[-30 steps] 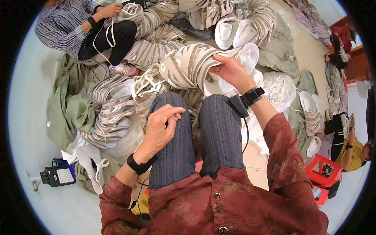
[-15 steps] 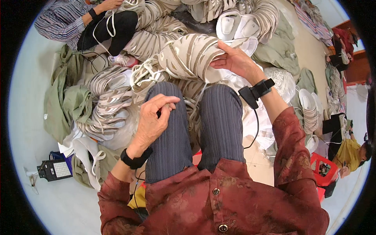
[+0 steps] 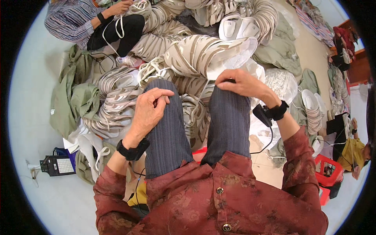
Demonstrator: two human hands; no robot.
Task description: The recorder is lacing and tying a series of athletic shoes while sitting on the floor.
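My left hand [image 3: 147, 111] rests on my left thigh, palm down, its fingers loosely bent and apart, with no object visible in it. On my right knee lies my right hand [image 3: 244, 84], fingers relaxed and slightly bent, also without a visible object. Just beyond both knees is a long nested stack of beige-and-white shoe uppers [image 3: 192, 56], lying on its side. Its white open end [image 3: 235, 56] points right, a short gap away from my right hand. White laces [image 3: 154, 70] lie bunched at the stack's left end.
More nested uppers [image 3: 115, 102] are piled to my left beside green cloth [image 3: 72, 98]. A co-worker in a striped sleeve [image 3: 70, 23] sits at the far left, handling a white lace. At right stand a clear bag of white laces [image 3: 282, 84] and a red plastic stool [image 3: 327, 170].
My right hand has let go of the stack's open end and come back down onto my right knee. My left hand stays on the thigh, shifted slightly.
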